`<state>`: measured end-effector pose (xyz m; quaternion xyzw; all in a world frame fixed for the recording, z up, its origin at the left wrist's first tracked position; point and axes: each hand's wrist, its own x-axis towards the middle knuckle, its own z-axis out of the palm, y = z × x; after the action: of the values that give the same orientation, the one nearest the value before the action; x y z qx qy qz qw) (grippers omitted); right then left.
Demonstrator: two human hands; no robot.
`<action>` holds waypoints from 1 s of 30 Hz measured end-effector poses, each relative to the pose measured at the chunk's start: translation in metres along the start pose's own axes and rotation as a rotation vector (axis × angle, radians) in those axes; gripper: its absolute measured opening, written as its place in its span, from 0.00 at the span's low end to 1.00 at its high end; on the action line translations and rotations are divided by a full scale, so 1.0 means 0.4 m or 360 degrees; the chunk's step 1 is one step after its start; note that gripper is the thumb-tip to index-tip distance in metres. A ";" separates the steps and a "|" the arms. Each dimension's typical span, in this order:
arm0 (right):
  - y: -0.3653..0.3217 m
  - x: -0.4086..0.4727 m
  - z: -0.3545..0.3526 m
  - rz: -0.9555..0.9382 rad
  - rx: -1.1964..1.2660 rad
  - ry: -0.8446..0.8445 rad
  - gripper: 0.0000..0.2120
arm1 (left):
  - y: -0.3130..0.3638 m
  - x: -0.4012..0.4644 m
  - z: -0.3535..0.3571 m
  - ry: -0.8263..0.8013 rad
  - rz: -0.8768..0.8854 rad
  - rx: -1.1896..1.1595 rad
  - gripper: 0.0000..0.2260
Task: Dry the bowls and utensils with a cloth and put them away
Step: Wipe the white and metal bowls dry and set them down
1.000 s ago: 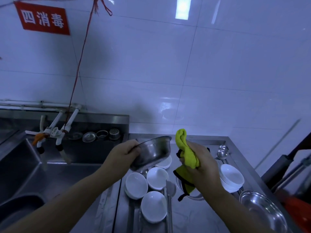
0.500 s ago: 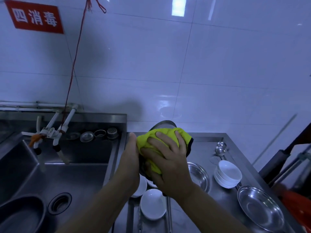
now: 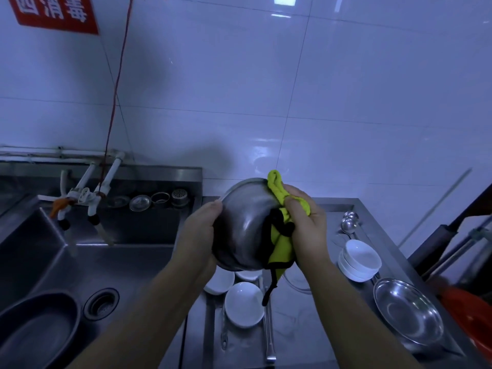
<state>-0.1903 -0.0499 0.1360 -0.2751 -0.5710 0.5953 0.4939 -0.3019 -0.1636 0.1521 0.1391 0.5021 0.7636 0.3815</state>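
The left hand [image 3: 198, 235] curls its fingers round the left rim of a round stainless-steel bowl [image 3: 243, 230], thumb on the outer wall. The right hand [image 3: 308, 225] bunches a yellow-green cloth with black edging [image 3: 279, 235] in closed fingers against the bowl's right side. The bowl is held tilted in the air, underside to the camera, above small white ceramic bowls [image 3: 244, 304] on the steel counter [image 3: 298, 336].

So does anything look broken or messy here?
Nothing looks broken or spilled. The left hand holds the steel bowl tilted while the right hand wipes it with the yellow cloth. The white bowls sit neatly stacked.
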 end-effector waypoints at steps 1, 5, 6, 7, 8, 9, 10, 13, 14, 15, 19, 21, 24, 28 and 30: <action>0.006 -0.004 -0.004 -0.0004 -0.0010 0.0014 0.14 | 0.002 0.003 -0.003 0.0018 -0.0033 -0.0057 0.13; 0.042 -0.046 -0.002 -0.0316 -0.0298 0.0113 0.21 | 0.006 0.026 -0.012 0.0019 -0.0268 -0.0373 0.19; 0.048 -0.063 0.007 -0.0409 -0.0395 0.0111 0.22 | 0.005 0.031 -0.012 0.0001 -0.0320 -0.0442 0.20; 0.052 -0.078 0.017 -0.0466 -0.0478 0.0090 0.23 | 0.003 0.034 -0.012 -0.0024 -0.0361 -0.0498 0.21; 0.056 -0.091 0.025 -0.0503 -0.0557 0.0073 0.24 | 0.000 0.036 -0.014 -0.0048 -0.0388 -0.0527 0.21; 0.061 -0.097 0.028 -0.0528 -0.0631 0.0059 0.24 | -0.005 0.037 -0.017 -0.0076 -0.0394 -0.0526 0.22; 0.063 -0.093 0.025 -0.0532 -0.0692 0.0051 0.24 | -0.011 0.036 -0.021 -0.0104 -0.0387 -0.0499 0.22; 0.036 -0.040 0.008 -0.0468 -0.0836 -0.0001 0.28 | -0.023 0.027 -0.029 -0.0182 -0.0382 -0.0360 0.21; 0.018 -0.022 0.006 -0.0471 -0.0934 -0.0062 0.30 | -0.026 0.025 -0.029 -0.0214 -0.0376 -0.0317 0.21; 0.003 -0.007 0.007 -0.0505 -0.1064 -0.0140 0.32 | -0.027 0.022 -0.030 -0.0238 -0.0365 -0.0276 0.20; -0.020 0.009 0.036 -0.0790 -0.1429 -0.0480 0.29 | -0.019 0.023 -0.024 -0.0294 -0.0366 -0.0295 0.18; -0.010 -0.006 0.048 -0.1064 -0.1510 -0.0570 0.25 | -0.014 0.032 -0.020 -0.0258 -0.0413 -0.0350 0.18; 0.021 -0.037 0.047 -0.1471 -0.1566 -0.0655 0.22 | 0.001 0.041 -0.017 -0.0289 -0.0490 -0.0457 0.20; 0.063 -0.058 0.004 -0.1872 -0.1588 -0.0687 0.22 | 0.004 0.036 -0.025 -0.0370 -0.0536 -0.0534 0.20; 0.080 -0.056 -0.033 -0.1953 -0.1608 -0.0678 0.21 | 0.001 0.037 -0.031 -0.0361 -0.0540 -0.0629 0.22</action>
<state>-0.1792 -0.0602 0.0976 0.0157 -0.9004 -0.0700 0.4292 -0.3194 -0.1611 0.1444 0.0606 0.3137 0.7515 0.5772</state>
